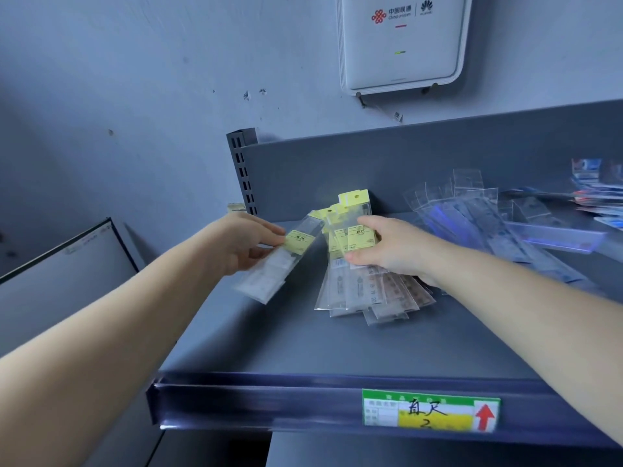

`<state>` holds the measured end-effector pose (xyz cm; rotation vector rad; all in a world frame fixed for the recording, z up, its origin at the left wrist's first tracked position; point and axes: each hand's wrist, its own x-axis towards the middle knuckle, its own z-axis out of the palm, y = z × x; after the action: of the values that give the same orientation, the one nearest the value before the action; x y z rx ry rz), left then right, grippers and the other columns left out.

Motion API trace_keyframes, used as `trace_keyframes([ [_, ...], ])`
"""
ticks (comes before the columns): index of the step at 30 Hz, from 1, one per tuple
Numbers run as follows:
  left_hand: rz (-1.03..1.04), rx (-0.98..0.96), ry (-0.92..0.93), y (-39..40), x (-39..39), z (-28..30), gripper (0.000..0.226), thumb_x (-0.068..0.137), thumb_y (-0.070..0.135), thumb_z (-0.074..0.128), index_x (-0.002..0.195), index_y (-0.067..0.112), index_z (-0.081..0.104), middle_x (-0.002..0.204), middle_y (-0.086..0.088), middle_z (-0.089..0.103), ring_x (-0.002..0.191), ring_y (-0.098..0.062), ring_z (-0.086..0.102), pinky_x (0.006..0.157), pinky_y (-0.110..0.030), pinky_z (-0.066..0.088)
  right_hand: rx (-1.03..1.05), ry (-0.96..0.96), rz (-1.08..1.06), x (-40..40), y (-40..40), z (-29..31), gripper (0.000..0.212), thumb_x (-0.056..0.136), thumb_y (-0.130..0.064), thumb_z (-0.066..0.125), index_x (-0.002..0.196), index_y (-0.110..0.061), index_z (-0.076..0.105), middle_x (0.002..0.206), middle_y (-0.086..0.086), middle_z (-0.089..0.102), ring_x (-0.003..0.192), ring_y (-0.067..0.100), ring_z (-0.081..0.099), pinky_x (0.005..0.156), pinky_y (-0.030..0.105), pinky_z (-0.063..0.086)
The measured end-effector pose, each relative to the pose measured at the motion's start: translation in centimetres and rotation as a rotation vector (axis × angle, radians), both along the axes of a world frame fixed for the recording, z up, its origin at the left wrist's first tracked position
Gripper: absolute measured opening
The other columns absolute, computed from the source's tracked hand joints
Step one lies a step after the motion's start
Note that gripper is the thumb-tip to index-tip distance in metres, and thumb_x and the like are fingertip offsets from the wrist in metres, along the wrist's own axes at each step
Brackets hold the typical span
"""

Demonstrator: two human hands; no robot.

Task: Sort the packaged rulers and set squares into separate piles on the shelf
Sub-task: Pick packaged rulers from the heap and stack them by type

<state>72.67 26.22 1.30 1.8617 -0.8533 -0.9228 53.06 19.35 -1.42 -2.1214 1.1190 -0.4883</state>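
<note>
My left hand (241,242) pinches one clear-packaged ruler with a yellow label (279,261) and holds it tilted above the left part of the grey shelf (286,342). Just to its right, my right hand (391,249) grips a fanned bundle of several yellow-labelled packaged rulers (357,281), whose lower ends rest on the shelf. A loose heap of clear-packaged blue rulers and set squares (485,224) lies on the shelf further right, untouched.
A slotted upright (243,170) and the shelf's back panel (404,163) close off the rear. More coloured packets (596,193) sit at the far right. A price label (431,411) is on the front rail. A white router (401,42) hangs on the wall above.
</note>
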Motion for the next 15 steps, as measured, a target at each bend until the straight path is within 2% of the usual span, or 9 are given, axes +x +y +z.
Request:
trace_keyframes([
  [3, 0.016, -0.064, 0.072, 0.4, 1.0, 0.8, 0.014, 0.088, -0.005, 0.055, 0.086, 0.008, 0.062, 0.058, -0.005, 0.066, 0.043, -0.014, 0.061, 0.046, -0.022, 0.053, 0.015, -0.004, -0.016, 0.1, -0.1, 0.0, 0.076, 0.085, -0.03, 0.066, 0.148, -0.022, 0.024, 0.151, -0.002, 0.032, 0.132, 0.017, 0.039, 0.088, 0.021, 0.032],
  [5, 0.027, -0.135, 0.122, 0.6, 1.3, 1.2, 0.014, 0.088, -0.006, 0.054, 0.09, 0.006, 0.061, 0.058, -0.005, 0.067, 0.044, -0.013, 0.064, 0.047, -0.023, 0.055, 0.019, -0.019, -0.024, 0.1, -0.3, -0.1, 0.076, 0.085, -0.028, 0.066, 0.148, -0.023, 0.025, 0.151, -0.002, 0.032, 0.131, 0.017, 0.039, 0.09, 0.021, 0.032],
  [10, -0.047, -0.203, 0.128, -0.1, -1.8, 0.3, 0.011, 0.086, -0.007, 0.058, 0.086, 0.004, 0.061, 0.056, -0.004, 0.068, 0.042, -0.011, 0.063, 0.041, -0.019, 0.05, 0.074, -0.047, -0.028, 0.2, -0.3, -0.2, 0.074, 0.086, -0.027, 0.065, 0.148, -0.022, 0.024, 0.153, 0.001, 0.028, 0.138, 0.018, 0.031, 0.099, 0.024, 0.029],
  [12, -0.067, -0.23, 0.125, -0.8, -3.2, -0.3, 0.01, 0.085, -0.007, 0.06, 0.091, 0.001, 0.061, 0.066, -0.008, 0.067, 0.042, -0.01, 0.063, 0.042, -0.019, 0.051, 0.109, -0.083, -0.03, 0.1, -0.6, -0.2, 0.066, 0.09, -0.018, 0.058, 0.148, -0.021, 0.026, 0.153, 0.004, 0.027, 0.139, 0.02, 0.03, 0.105, 0.027, 0.027],
  [15, -0.091, -0.237, 0.05, -1.6, -4.2, -1.7, 0.024, 0.083, -0.001, 0.066, 0.107, -0.003, 0.061, 0.082, -0.012, 0.067, 0.052, -0.01, 0.066, 0.051, -0.021, 0.056, 0.154, -0.114, -0.045, -0.3, -0.9, -0.3, 0.056, 0.092, -0.002, 0.045, 0.145, -0.015, 0.033, 0.152, 0.008, 0.03, 0.139, 0.026, 0.029, 0.112, 0.034, 0.024],
])
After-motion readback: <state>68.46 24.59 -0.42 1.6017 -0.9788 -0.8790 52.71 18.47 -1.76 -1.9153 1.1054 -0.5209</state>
